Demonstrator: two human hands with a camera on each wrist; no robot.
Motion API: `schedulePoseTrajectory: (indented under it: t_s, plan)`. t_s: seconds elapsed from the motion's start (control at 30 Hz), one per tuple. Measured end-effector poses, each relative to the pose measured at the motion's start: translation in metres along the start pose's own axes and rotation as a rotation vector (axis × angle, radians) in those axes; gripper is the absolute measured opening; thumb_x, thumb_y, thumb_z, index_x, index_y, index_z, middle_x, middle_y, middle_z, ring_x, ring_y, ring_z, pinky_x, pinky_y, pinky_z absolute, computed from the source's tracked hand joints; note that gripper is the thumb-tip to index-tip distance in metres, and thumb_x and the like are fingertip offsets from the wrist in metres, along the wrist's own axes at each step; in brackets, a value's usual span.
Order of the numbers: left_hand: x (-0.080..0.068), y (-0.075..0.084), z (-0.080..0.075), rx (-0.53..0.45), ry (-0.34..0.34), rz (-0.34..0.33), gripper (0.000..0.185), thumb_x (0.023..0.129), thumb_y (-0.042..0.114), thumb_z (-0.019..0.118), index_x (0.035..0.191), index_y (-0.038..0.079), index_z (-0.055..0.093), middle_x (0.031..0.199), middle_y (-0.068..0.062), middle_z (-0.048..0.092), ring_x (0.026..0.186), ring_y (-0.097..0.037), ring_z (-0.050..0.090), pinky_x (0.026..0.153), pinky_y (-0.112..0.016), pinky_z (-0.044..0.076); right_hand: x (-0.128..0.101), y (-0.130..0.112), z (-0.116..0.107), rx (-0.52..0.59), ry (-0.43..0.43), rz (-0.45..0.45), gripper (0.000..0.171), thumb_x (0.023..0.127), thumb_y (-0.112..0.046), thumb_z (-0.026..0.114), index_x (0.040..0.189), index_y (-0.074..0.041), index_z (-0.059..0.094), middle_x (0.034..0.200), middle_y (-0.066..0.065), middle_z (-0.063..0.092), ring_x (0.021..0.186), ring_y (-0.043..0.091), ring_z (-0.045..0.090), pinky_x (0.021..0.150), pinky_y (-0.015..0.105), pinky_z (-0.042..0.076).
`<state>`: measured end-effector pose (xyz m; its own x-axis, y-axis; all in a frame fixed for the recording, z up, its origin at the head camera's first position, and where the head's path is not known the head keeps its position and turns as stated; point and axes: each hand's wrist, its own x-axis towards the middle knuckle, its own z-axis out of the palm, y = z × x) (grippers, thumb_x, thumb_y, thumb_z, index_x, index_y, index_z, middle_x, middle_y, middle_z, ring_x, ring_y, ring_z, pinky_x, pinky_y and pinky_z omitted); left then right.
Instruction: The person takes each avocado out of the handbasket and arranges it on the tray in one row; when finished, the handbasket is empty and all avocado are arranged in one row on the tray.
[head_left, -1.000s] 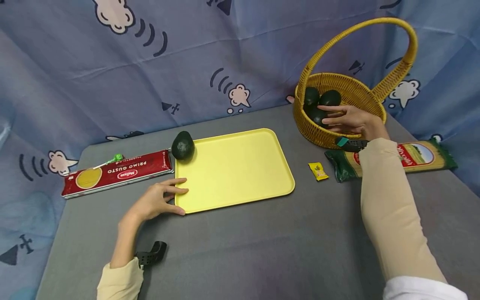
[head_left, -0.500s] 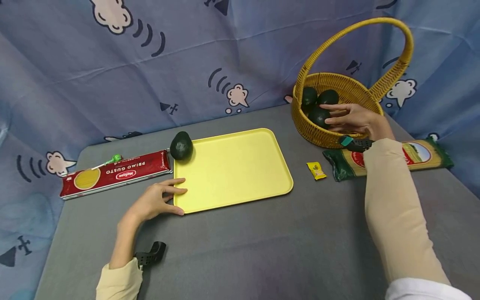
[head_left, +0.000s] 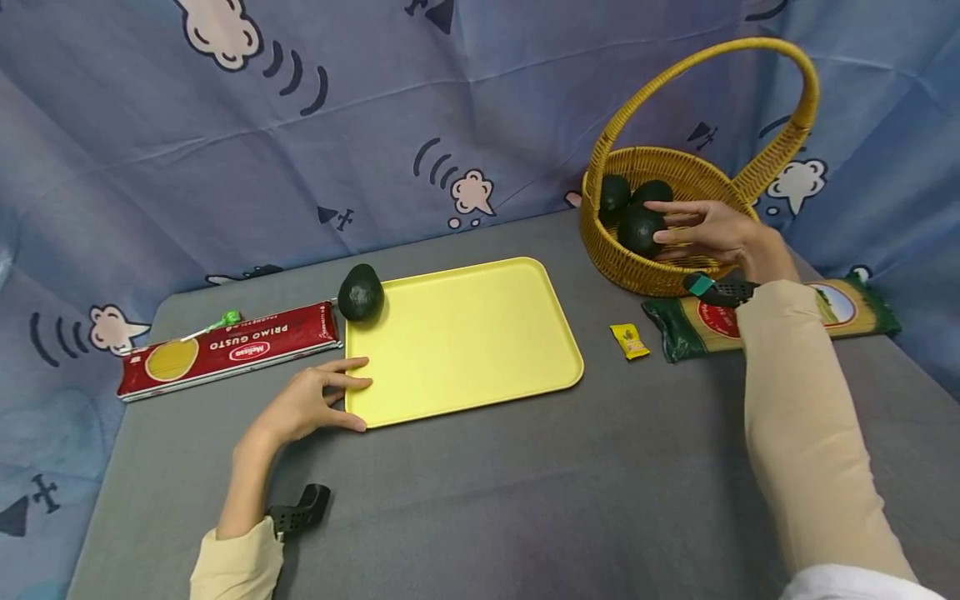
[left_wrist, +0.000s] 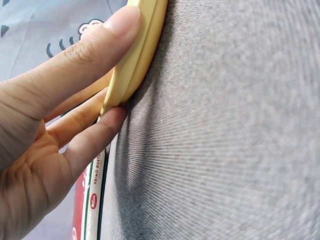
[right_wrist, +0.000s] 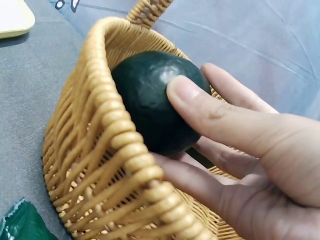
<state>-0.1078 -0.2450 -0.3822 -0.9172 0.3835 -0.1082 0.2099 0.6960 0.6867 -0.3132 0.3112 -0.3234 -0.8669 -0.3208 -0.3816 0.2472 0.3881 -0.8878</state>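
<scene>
My right hand (head_left: 705, 233) is inside the wicker basket (head_left: 678, 275) at the back right, its thumb and fingers gripping a dark avocado (head_left: 640, 229) (right_wrist: 160, 102) lifted just above the rim. Two more avocados (head_left: 615, 192) lie behind it in the basket. My left hand (head_left: 307, 404) rests at the near left corner of the yellow tray (head_left: 465, 333), thumb (left_wrist: 85, 55) on the rim (left_wrist: 142, 45) and fingers under the edge. Another avocado (head_left: 361, 293) sits at the tray's far left corner, on the table.
A red spaghetti pack (head_left: 225, 350) and a green lollipop (head_left: 228, 318) lie left of the tray. A small yellow packet (head_left: 628, 342) and a green pasta pack (head_left: 765, 312) lie right of it. A black clip (head_left: 300, 510) rests near my left sleeve. Blue cloth walls surround the grey table.
My right hand has closed round an avocado in the basket and raised it slightly. The left hand has stayed on the tray corner.
</scene>
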Motion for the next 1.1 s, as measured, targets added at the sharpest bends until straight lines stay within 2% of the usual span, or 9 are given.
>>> schedulePoseTrajectory:
  t_s: [0.2,0.37,0.47,0.6,0.8,0.97,1.03,1.07,1.1]
  plan:
    - [-0.001,0.0,0.002,0.009,0.014,0.008,0.057,0.065,0.02,0.088,0.116,0.001,0.069,0.14,-0.014,0.051,0.133,-0.036,0.039,0.091,-0.045,0.052,-0.003,-0.001,0.0,0.027,0.007,-0.015,0.065,0.093,-0.01,0.063,0.148,-0.031,0.036,0.159,0.02,-0.003,0.095,0.006,0.063,0.095,0.044,0.05]
    - [-0.001,0.001,0.001,0.003,0.018,0.016,0.057,0.066,0.021,0.088,0.116,0.0,0.069,0.139,-0.015,0.051,0.132,-0.037,0.039,0.09,-0.045,0.051,-0.007,0.0,0.003,0.026,0.024,-0.049,0.067,0.092,-0.009,0.064,0.148,-0.031,0.036,0.158,0.021,-0.002,0.093,0.005,0.064,0.091,0.042,0.053]
    - [0.0,0.0,0.001,-0.022,0.0,0.003,0.057,0.067,0.02,0.087,0.118,0.0,0.068,0.141,-0.015,0.049,0.134,-0.037,0.037,0.094,-0.047,0.05,-0.011,-0.001,0.007,0.05,0.026,-0.074,0.067,0.092,-0.006,0.063,0.149,-0.029,0.035,0.158,0.022,0.003,0.093,0.006,0.066,0.087,0.039,0.055]
    - [0.002,-0.002,0.001,-0.04,-0.016,-0.006,0.057,0.068,0.017,0.087,0.119,-0.001,0.067,0.142,-0.015,0.048,0.135,-0.036,0.036,0.095,-0.046,0.049,-0.018,-0.003,0.012,0.146,0.038,-0.106,0.067,0.091,-0.001,0.062,0.148,-0.029,0.039,0.157,0.02,0.01,0.092,0.009,0.067,0.079,0.033,0.058]
    - [0.001,0.001,0.0,-0.013,-0.01,-0.001,0.059,0.068,0.019,0.087,0.119,0.0,0.067,0.141,-0.015,0.048,0.134,-0.036,0.037,0.096,-0.048,0.048,-0.033,-0.008,0.023,0.342,0.062,-0.171,0.061,0.089,0.005,0.062,0.14,-0.026,0.052,0.159,0.015,0.008,0.09,0.012,0.069,0.072,0.031,0.06]
    - [0.001,0.002,-0.001,-0.034,-0.011,-0.002,0.058,0.068,0.018,0.087,0.119,-0.002,0.067,0.141,-0.017,0.048,0.134,-0.037,0.037,0.095,-0.048,0.049,-0.046,-0.011,0.034,0.378,0.089,-0.192,0.058,0.088,0.005,0.063,0.137,-0.024,0.055,0.16,0.015,0.006,0.09,0.014,0.07,0.075,0.034,0.059]
    - [0.0,0.003,-0.002,-0.032,-0.01,-0.001,0.058,0.068,0.018,0.087,0.118,-0.002,0.067,0.141,-0.017,0.048,0.134,-0.038,0.037,0.095,-0.048,0.049,-0.05,-0.012,0.04,0.393,0.082,-0.226,0.057,0.088,0.007,0.062,0.137,-0.022,0.056,0.157,0.015,0.015,0.09,0.016,0.07,0.076,0.035,0.059]
    - [0.0,0.003,-0.002,-0.03,-0.01,-0.003,0.058,0.068,0.018,0.087,0.118,-0.002,0.067,0.141,-0.017,0.048,0.134,-0.038,0.037,0.095,-0.048,0.049,-0.052,-0.012,0.044,0.401,0.072,-0.239,0.057,0.088,0.008,0.061,0.137,-0.021,0.055,0.157,0.016,0.015,0.094,0.015,0.069,0.077,0.036,0.058]
    - [0.0,0.004,-0.002,-0.033,-0.012,-0.009,0.058,0.068,0.018,0.087,0.118,-0.002,0.067,0.141,-0.017,0.048,0.134,-0.037,0.036,0.095,-0.048,0.049,-0.055,-0.013,0.047,0.407,0.056,-0.255,0.057,0.089,0.009,0.06,0.138,-0.02,0.055,0.157,0.016,0.014,0.104,0.017,0.065,0.078,0.036,0.058]
